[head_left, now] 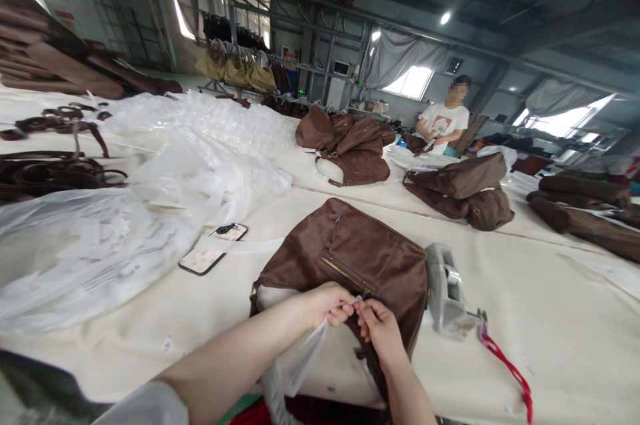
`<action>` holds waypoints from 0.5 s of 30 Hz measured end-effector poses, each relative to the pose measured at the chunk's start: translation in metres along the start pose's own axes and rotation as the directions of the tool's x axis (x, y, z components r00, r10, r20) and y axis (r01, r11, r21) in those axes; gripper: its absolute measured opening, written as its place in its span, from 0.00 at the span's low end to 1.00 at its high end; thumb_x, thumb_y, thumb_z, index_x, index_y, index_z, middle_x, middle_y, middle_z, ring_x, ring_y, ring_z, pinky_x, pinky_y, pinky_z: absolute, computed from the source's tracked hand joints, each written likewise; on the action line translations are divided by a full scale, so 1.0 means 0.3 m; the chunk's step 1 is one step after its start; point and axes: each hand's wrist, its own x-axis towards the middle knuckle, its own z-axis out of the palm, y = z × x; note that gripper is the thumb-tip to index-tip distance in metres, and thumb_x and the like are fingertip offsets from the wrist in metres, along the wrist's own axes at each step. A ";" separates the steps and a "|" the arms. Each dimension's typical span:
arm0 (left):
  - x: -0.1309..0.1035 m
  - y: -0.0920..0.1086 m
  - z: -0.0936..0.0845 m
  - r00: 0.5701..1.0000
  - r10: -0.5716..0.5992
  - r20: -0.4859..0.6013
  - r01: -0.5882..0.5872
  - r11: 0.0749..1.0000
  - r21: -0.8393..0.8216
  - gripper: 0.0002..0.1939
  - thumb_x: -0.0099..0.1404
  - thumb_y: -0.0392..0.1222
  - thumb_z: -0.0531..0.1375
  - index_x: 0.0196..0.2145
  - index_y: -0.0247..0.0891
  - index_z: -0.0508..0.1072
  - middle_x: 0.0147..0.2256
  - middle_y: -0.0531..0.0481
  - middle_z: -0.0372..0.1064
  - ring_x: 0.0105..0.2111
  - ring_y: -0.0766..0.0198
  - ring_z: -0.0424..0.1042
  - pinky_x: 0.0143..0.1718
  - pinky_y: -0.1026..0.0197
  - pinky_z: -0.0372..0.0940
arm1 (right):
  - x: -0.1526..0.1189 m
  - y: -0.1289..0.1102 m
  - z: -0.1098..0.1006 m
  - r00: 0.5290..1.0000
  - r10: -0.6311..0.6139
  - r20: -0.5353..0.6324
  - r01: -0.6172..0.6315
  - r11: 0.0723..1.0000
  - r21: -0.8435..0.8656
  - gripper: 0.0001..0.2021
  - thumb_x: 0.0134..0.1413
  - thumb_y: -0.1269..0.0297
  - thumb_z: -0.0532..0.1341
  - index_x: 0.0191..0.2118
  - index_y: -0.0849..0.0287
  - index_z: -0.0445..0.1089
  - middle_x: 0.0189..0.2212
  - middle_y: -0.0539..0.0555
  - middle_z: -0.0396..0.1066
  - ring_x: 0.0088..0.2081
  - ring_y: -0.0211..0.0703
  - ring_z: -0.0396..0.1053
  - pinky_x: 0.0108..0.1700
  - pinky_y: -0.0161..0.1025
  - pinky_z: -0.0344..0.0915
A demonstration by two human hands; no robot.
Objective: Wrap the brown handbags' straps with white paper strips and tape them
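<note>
A brown handbag [370,245] lies on the pale work table right in front of me, a brass zipper across its side. Over the bag's near edge, by the end of that zipper, my two hands meet. My left hand [334,303] is closed in a pinch on a strip of white wrapping [313,351], which hangs down below it toward the table edge. My right hand [377,325] is closed too, fingertips pressed together beside the left ones. What lies between its fingers is too small to make out. The bag's strap passes under my right wrist.
A grey tape dispenser [445,291] with a red cord [510,365] stands right of the bag. To the left lie a phone [207,255], clear plastic bags [90,258] and brown straps [55,171]. More brown bags [460,188] sit farther back, where another person [445,118] stands.
</note>
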 end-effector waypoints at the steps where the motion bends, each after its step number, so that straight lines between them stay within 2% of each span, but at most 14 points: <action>1: -0.004 0.003 -0.015 0.997 -0.011 0.082 0.018 0.996 -0.085 0.11 0.63 0.46 0.50 0.26 0.38 0.60 0.19 0.61 0.40 0.14 0.73 0.36 0.15 0.68 0.39 | 0.001 0.000 0.000 1.000 -0.001 0.000 0.001 1.000 -0.001 0.20 0.45 0.44 0.61 0.23 0.58 0.66 0.14 0.45 0.61 0.15 0.30 0.55 0.16 0.30 0.51; 4: -0.014 0.008 -0.050 0.945 -0.018 0.327 0.145 0.919 -0.366 0.07 0.59 0.42 0.52 0.26 0.38 0.62 0.18 0.60 0.37 0.15 0.72 0.32 0.14 0.69 0.34 | 0.007 0.002 -0.001 1.000 0.013 -0.017 -0.013 1.000 -0.012 0.23 0.45 0.41 0.61 0.21 0.58 0.65 0.13 0.45 0.60 0.14 0.31 0.55 0.15 0.30 0.51; 6: -0.019 0.009 -0.056 0.918 -0.037 0.395 0.230 0.860 -0.455 0.09 0.59 0.43 0.51 0.23 0.38 0.62 0.17 0.59 0.38 0.15 0.71 0.31 0.14 0.69 0.32 | 0.011 0.001 0.000 0.999 0.033 -0.028 -0.034 0.999 -0.028 0.24 0.44 0.40 0.61 0.20 0.58 0.64 0.12 0.46 0.61 0.13 0.31 0.55 0.15 0.30 0.51; 9: -0.023 0.009 -0.037 0.884 -0.059 0.464 0.298 0.835 -0.462 0.14 0.59 0.47 0.48 0.20 0.38 0.62 0.15 0.55 0.42 0.13 0.70 0.35 0.13 0.69 0.33 | 0.016 -0.002 0.006 0.998 0.059 -0.020 -0.060 0.996 -0.059 0.25 0.44 0.38 0.61 0.19 0.58 0.64 0.11 0.46 0.60 0.12 0.31 0.54 0.14 0.31 0.50; 12: -0.016 0.011 -0.003 0.848 -0.023 0.530 0.291 0.855 -0.429 0.16 0.57 0.48 0.48 0.20 0.37 0.66 0.15 0.52 0.49 0.12 0.68 0.43 0.12 0.67 0.39 | 0.013 -0.006 0.016 0.999 0.043 -0.027 -0.044 0.999 -0.028 0.27 0.46 0.36 0.58 0.17 0.57 0.62 0.08 0.46 0.56 0.11 0.32 0.52 0.14 0.32 0.48; 14: -0.012 0.013 0.012 0.850 -0.044 0.525 0.280 0.881 -0.381 0.17 0.57 0.47 0.47 0.21 0.36 0.69 0.16 0.49 0.56 0.13 0.66 0.52 0.13 0.65 0.47 | 0.003 -0.010 0.019 0.998 0.001 -0.066 0.001 0.999 0.035 0.28 0.48 0.35 0.55 0.17 0.57 0.61 0.08 0.46 0.56 0.12 0.33 0.52 0.14 0.33 0.47; 15: -0.016 0.014 0.013 0.866 -0.062 0.497 0.268 0.895 -0.356 0.18 0.58 0.46 0.47 0.23 0.35 0.71 0.18 0.47 0.60 0.15 0.65 0.58 0.15 0.64 0.52 | -0.005 -0.013 0.017 0.995 -0.020 -0.094 0.027 0.997 0.074 0.29 0.49 0.35 0.55 0.17 0.58 0.62 0.09 0.47 0.57 0.12 0.33 0.52 0.15 0.33 0.47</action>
